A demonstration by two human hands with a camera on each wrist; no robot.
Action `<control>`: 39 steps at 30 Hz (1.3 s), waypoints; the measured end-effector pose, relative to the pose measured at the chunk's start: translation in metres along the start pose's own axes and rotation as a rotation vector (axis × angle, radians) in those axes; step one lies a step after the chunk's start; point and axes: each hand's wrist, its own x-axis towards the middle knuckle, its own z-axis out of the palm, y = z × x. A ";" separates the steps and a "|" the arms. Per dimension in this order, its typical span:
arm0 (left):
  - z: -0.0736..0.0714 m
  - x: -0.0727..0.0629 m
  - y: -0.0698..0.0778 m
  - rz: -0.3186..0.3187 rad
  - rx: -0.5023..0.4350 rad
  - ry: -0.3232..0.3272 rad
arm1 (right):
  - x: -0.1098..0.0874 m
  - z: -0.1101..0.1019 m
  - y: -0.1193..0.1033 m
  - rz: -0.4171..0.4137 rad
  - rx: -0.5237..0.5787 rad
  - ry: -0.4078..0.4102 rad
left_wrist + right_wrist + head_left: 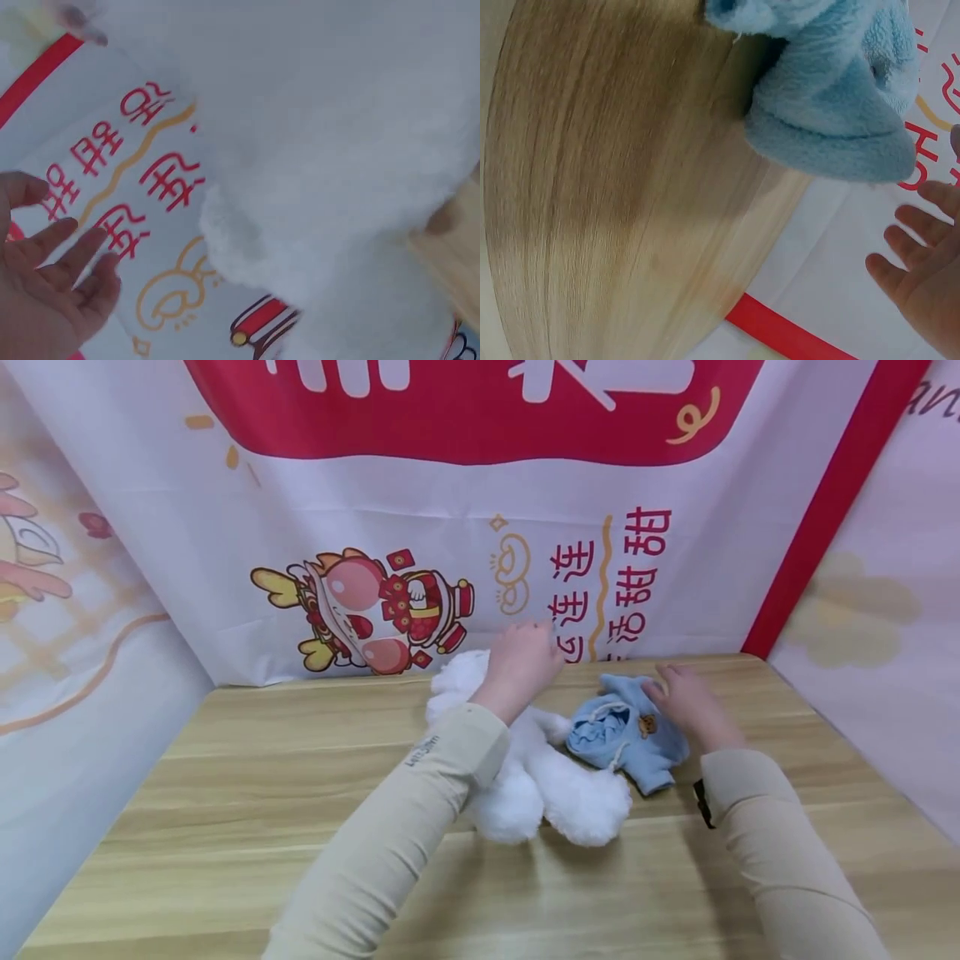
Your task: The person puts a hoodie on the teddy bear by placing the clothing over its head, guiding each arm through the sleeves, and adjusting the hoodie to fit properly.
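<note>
A white fluffy plush toy (585,797) lies on the wooden table, its legs pointing toward me. My left hand (527,662) hovers over its upper part, hiding some of it. In the left wrist view that hand (60,277) has loosely spread fingers and holds nothing, with white plush (337,150) filling much of the picture. To the right of the toy is a small light-blue hooded garment (656,747) with a white drawstring and a brown bear patch. My right hand (693,706) is at its right side. Its fingers (915,229) are extended and apart in the right wrist view, beside the blue cloth (832,112).
The wooden table (300,793) ends at the back against a white cloth backdrop (450,497) with red lettering and a cartoon figure (367,610). More printed cloth hangs along the left (82,568) and right (870,602) sides.
</note>
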 end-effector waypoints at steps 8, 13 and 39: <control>0.043 -0.001 0.009 0.092 -0.124 -0.073 | 0.003 0.014 0.004 -0.131 0.003 -0.022; 0.069 -0.002 0.012 0.142 -0.175 -0.178 | 0.003 0.019 0.004 -0.153 -0.006 -0.037; 0.114 0.001 0.043 0.024 -0.040 -0.328 | -0.001 0.028 0.013 0.010 0.049 -0.102</control>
